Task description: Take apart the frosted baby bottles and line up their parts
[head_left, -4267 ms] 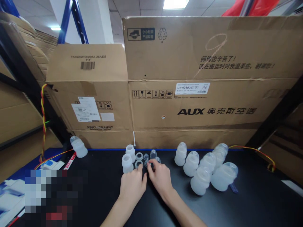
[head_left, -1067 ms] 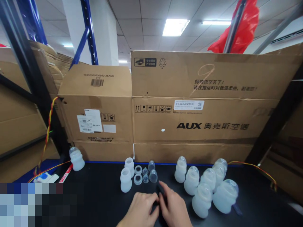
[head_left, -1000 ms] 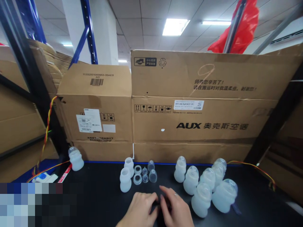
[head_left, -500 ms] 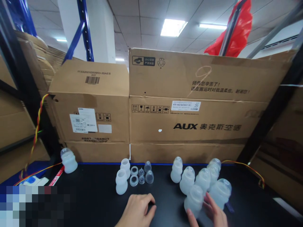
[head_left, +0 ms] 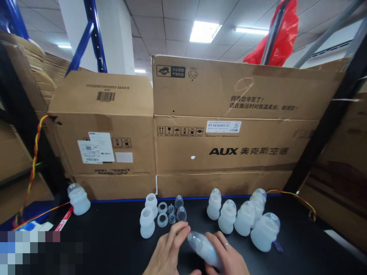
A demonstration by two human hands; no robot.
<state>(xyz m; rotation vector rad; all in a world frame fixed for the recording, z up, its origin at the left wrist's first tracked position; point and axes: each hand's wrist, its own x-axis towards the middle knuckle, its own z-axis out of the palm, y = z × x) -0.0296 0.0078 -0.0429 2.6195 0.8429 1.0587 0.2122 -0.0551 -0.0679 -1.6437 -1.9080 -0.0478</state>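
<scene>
My right hand (head_left: 228, 254) is wrapped round a baby bottle (head_left: 202, 246), tilted with its clear cap toward the upper left. Beside that cap is my left hand (head_left: 172, 248), fingers apart and holding nothing; whether a fingertip touches the cap I cannot tell. Just beyond the left hand stand two uncapped bottle bodies (head_left: 147, 223). Next to them lie two collar rings (head_left: 162, 219), two nipples (head_left: 172, 218) and two clear caps (head_left: 181, 214). Several capped bottles (head_left: 245, 218) stand upright to the right.
One more capped bottle (head_left: 78, 199) stands at the far left by the rack post. Cardboard panels (head_left: 223, 152) wall off the back of the black table (head_left: 114, 236). A dark blue object (head_left: 277, 246) lies beside the rightmost bottle. Twisted yellow-red wires (head_left: 36, 152) hang at left.
My right hand has lifted the front bottle from the group at right, carried it left and tipped it. My left hand has opened and moved slightly toward it.
</scene>
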